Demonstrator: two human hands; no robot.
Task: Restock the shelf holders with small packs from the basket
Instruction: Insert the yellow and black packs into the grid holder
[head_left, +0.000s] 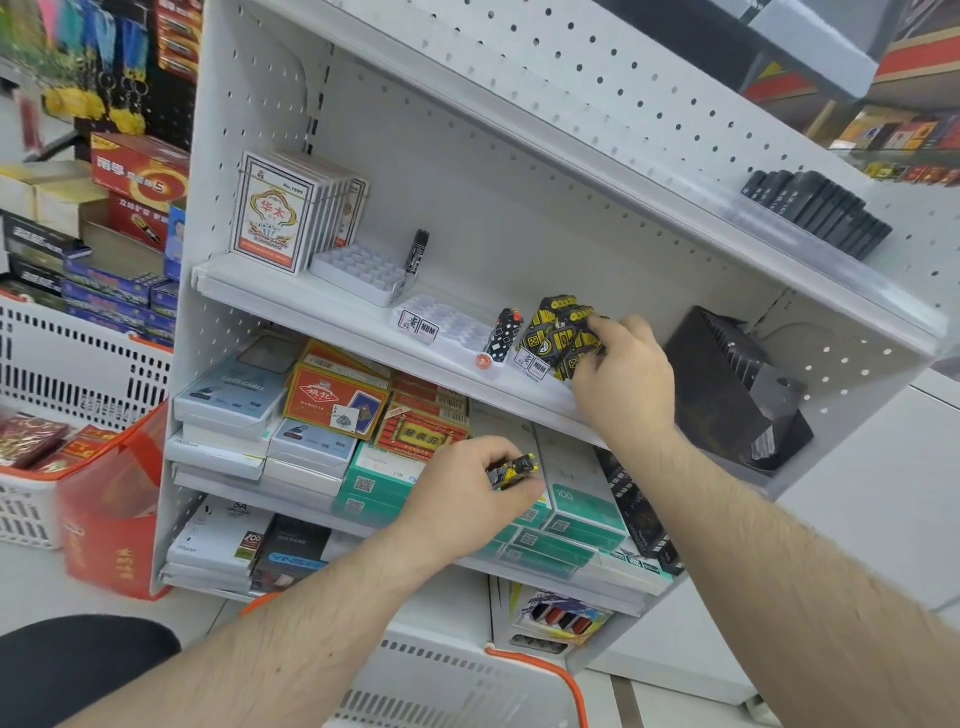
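2 empty holders (363, 270) left of right hand (621, 376); card decks (283, 210) beyond.

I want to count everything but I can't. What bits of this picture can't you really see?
- Yellow-black packs, head view: the right hand covers part of them, so no count.
- Pack in the left hand: fingers hide most of it.
- Basket: cut off by the bottom edge; its contents are unseen.
- Red bag: blurred.

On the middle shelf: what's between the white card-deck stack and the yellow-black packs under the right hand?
Head view: two white slotted holder trays, the first with one black lighter standing in it, the second with a black-and-white patterned pack at its right end.
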